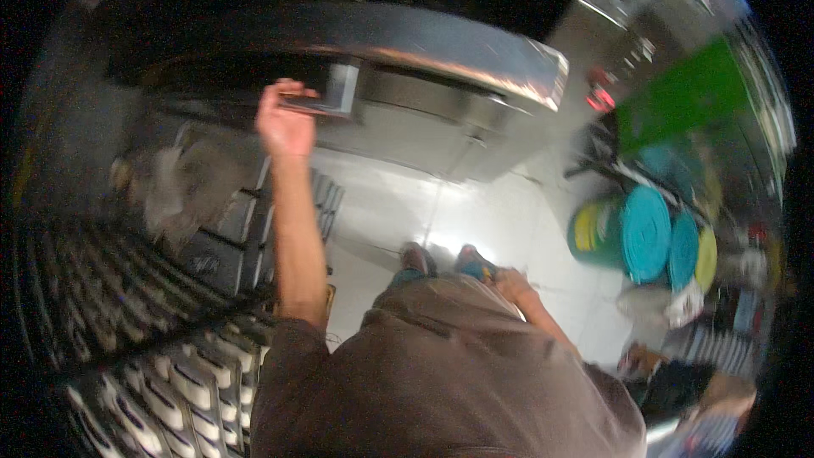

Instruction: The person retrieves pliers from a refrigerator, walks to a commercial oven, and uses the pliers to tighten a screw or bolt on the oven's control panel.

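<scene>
My left arm reaches forward to the front of a large dark metal unit, which looks like an oven (407, 42). My left hand (287, 123) has its fingers curled round a dark bar-like handle (303, 103), palm turned up. Beside the fingers, a light grey metal plate (342, 89) joins this handle. My right hand (511, 285) hangs low by my right thigh, near my trousers. It is small and blurred, so its fingers cannot be made out.
At the lower left stands a rack of trays (182, 390) with several rows of pale, elongated dough pieces. Green tubs with teal lids (646, 233) stand on the right. A bright green panel (682, 97) is at the far right. Pale tiled floor (390, 195) lies around my feet.
</scene>
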### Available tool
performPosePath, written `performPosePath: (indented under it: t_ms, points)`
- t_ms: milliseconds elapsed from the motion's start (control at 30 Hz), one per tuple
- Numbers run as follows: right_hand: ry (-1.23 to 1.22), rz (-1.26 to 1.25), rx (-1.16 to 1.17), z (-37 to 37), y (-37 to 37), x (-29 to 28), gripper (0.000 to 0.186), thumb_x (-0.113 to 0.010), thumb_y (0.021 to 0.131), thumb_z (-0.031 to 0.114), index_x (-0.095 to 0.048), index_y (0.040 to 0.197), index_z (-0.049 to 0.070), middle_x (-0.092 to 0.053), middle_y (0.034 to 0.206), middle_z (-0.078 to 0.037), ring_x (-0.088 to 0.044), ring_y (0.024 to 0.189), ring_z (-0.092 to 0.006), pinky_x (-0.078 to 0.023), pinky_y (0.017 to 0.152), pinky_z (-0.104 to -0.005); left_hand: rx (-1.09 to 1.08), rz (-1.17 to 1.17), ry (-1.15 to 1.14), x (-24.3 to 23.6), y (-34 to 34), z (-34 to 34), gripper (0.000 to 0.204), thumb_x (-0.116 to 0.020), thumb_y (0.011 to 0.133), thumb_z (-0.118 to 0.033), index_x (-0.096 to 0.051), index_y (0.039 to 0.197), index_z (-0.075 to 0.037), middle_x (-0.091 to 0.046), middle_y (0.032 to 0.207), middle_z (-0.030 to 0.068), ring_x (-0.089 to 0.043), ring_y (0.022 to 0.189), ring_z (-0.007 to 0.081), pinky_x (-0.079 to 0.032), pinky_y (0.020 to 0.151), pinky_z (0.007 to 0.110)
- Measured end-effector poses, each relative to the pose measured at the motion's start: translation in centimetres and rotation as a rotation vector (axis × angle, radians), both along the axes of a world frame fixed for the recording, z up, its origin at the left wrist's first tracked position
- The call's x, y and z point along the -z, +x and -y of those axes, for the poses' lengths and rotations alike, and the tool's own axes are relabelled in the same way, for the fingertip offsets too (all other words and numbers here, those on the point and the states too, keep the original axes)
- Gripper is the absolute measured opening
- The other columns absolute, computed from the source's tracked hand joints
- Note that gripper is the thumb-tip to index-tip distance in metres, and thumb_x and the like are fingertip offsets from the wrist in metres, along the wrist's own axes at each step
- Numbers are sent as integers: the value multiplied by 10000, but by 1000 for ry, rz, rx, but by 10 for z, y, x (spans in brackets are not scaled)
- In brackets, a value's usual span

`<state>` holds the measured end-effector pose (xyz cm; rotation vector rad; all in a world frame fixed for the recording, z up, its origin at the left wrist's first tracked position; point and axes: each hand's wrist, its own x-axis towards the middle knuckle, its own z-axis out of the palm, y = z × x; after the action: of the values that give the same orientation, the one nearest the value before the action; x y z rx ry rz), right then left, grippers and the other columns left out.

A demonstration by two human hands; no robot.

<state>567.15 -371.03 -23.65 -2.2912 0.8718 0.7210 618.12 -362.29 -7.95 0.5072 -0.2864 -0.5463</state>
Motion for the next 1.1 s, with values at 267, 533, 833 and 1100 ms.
performPosePath:
  t_ms: [267, 533, 833, 1100]
  points:
    - [19, 35, 65, -17, -21, -18, 615, -408, 935, 503, -661, 848, -51, -647, 857, -281, -623, 852, -438, -487, 789, -481, 123, 60, -23, -42, 42, 49, 237, -436, 995, -234, -571, 876, -80, -608, 924, 55, -579, 945, 245, -455, 859, 530]
    - [9, 116, 369, -40, -21, -35, 578, -451, 927, 462, -655, 791, -62, -632, 809, -300, -613, 823, -454, -483, 782, -483, 124, 122, 31, -64, 48, 62, 253, -379, 1007, -235, -531, 885, -74, -590, 952, 83, -544, 968, 279, -402, 887, 538]
    - [-198, 637, 322, 7, 21, -69, 432, -513, 934, 325, -601, 737, -49, -609, 737, -275, -582, 730, -467, -467, 692, -509, 43, 94, 137, -79, 59, 73, 225, -371, 1012, -239, -496, 918, -77, -579, 960, 82, -535, 982, 285, -401, 879, 541]
    - [-263, 904, 297, 31, 77, -154, 414, -531, 933, 295, -562, 730, -65, -597, 780, -262, -565, 792, -439, -457, 707, -495, 137, 199, 266, -43, -9, 68, 400, -444, 970, -469, -571, 977, -91, -631, 1037, 111, -600, 947, 223, -491, 791, 405]
